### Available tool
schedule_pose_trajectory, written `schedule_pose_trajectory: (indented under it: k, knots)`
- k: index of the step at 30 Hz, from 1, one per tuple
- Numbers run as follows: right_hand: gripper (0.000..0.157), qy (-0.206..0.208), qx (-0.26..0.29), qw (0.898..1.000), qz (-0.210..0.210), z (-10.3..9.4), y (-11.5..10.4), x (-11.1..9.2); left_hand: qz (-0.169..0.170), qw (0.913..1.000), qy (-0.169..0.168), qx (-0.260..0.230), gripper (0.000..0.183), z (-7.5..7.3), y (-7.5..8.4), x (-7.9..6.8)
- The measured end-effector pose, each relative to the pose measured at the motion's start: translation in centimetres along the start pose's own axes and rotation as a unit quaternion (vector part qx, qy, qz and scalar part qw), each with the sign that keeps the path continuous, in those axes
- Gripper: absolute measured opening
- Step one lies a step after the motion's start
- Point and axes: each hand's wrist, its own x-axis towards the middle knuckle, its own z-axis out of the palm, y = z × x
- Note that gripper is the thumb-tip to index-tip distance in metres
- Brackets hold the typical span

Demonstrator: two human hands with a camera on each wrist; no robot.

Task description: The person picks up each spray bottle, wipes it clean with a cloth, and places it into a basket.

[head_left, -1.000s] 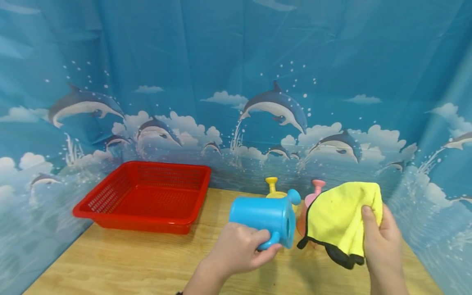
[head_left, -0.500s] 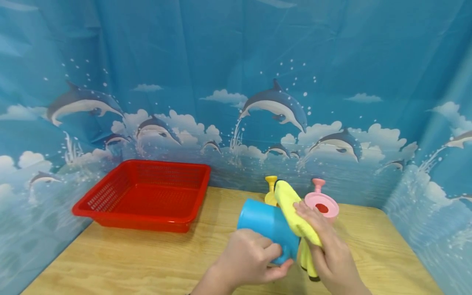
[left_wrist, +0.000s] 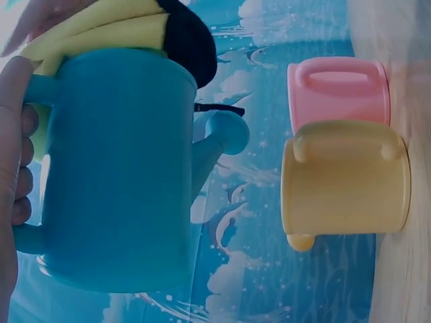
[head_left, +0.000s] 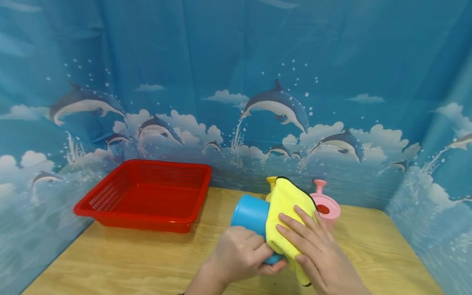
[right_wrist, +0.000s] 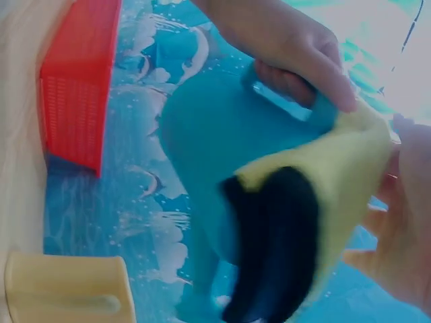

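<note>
My left hand (head_left: 239, 256) grips the handle of a blue toy watering can (head_left: 250, 216), which is held tilted above the table with its mouth to the right. Over that mouth lies a yellow cloth (head_left: 289, 205) with black edging. The fingers of my right hand (head_left: 318, 250) are spread almost straight and press flat against the cloth. In the left wrist view the can's body (left_wrist: 121, 175) and its spout (left_wrist: 225, 134) show, with the cloth (left_wrist: 128, 33) along its rim. The right wrist view shows a dark corner of the cloth hanging beside the can (right_wrist: 222, 128).
A pink watering can (head_left: 327, 215) stands behind my right hand. Beside it is a yellow watering can (left_wrist: 347, 192), mostly hidden by the cloth in the head view. A red plastic basket (head_left: 144, 216) sits at the table's back left. A dolphin-print curtain (head_left: 221, 49) surrounds the wooden table (head_left: 147, 262).
My right hand has moved left with the cloth, from beside the blue watering can onto its mouth, and its fingers have flattened out. My left hand still grips the handle.
</note>
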Motion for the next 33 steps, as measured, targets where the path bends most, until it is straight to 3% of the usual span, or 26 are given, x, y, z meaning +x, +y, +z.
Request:
schedule_pose_trajectory:
  k: [9, 19, 26, 33]
  knots:
    - [0.037, 0.033, 0.025, 0.996, 0.085, 0.4, -1.3, 0.4, 0.041, 0.9990, 0.018, 0.009, 0.038, -1.4, 0.6, 1.6]
    - [0.044, 0.015, 0.018, 0.997, 0.078, 0.6, -0.7, 0.9, 0.034, 0.9994, 0.009, 0.008, 0.041, -1.3, 0.2, 1.5]
    - [0.040, -0.057, 0.047, 0.996, 0.054, 0.2, 0.4, 3.6, 0.000, 0.9999, -0.001, 0.011, 0.041, -0.9, 0.1, 1.1]
    - [0.034, -0.177, 0.063, 0.981, 0.053, 0.4, 0.7, 6.8, 0.015, 0.9982, 0.051, 0.029, 0.042, -0.6, -0.1, 1.0]
